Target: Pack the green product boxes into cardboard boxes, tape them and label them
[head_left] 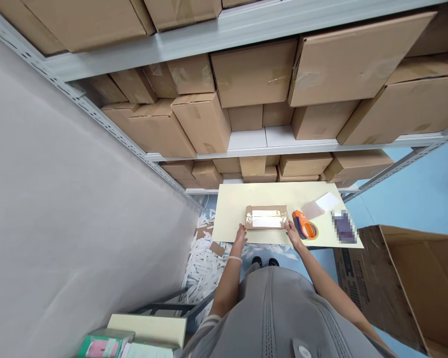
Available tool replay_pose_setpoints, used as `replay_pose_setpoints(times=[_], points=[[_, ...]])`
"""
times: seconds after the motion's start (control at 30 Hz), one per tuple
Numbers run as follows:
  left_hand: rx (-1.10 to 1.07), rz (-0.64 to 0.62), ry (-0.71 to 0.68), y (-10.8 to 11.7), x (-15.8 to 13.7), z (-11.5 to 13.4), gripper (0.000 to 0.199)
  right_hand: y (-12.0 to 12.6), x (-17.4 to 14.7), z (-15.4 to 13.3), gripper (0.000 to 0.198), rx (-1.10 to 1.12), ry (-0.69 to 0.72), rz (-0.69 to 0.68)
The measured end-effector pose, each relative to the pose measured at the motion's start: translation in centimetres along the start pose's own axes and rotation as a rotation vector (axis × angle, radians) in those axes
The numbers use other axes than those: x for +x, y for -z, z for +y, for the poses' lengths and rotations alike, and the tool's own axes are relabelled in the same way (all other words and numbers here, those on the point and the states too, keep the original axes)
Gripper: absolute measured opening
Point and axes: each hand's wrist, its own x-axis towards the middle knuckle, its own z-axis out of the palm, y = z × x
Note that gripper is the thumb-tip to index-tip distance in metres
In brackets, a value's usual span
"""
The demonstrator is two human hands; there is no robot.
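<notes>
A small cardboard box lies flat on the pale yellow tabletop, with clear tape across it and a white label on top. At its near left corner is my left hand, fingers apart; whether they touch the cardboard I cannot tell. My right hand is closed on the box's near right corner. Just right of that hand rests an orange and blue tape dispenser with a roll of tape.
White paper slips and a pixelated dark object lie on the table's right side. Shelves of cardboard boxes stand behind. A large open carton is at right. Paper strips litter the floor beside the left wall.
</notes>
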Motion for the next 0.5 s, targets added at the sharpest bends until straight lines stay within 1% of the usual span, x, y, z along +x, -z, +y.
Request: replay_pose_setpoints(times=[0.07, 0.13, 0.27, 0.37, 0.5], points=[[-0.048, 0.007, 0.061, -0.6, 0.3, -0.5, 0.087, -0.1, 0.0, 0.2, 0.069, 0.051, -0.031, -0.015], [-0.058, -0.001, 0.074, -1.3, 0.6, -0.8, 0.09, 0.2, 0.1, 0.1, 0.064, 0.096, -0.061, -0.021], [-0.022, -0.103, 0.05, -1.8, 0.9, -0.8, 0.085, 1.5, 0.4, 0.0, 0.055, 0.158, -0.081, -0.003], [-0.007, -0.162, -0.035, -1.7, 0.8, -0.1, 0.076, 2.4, 0.3, 0.4, 0.051, 0.188, -0.067, -0.003], [-0.01, -0.128, -0.195, -1.1, 0.1, 1.6, 0.06, 2.2, -0.1, 0.5, 0.05, 0.211, -0.092, -0.006]])
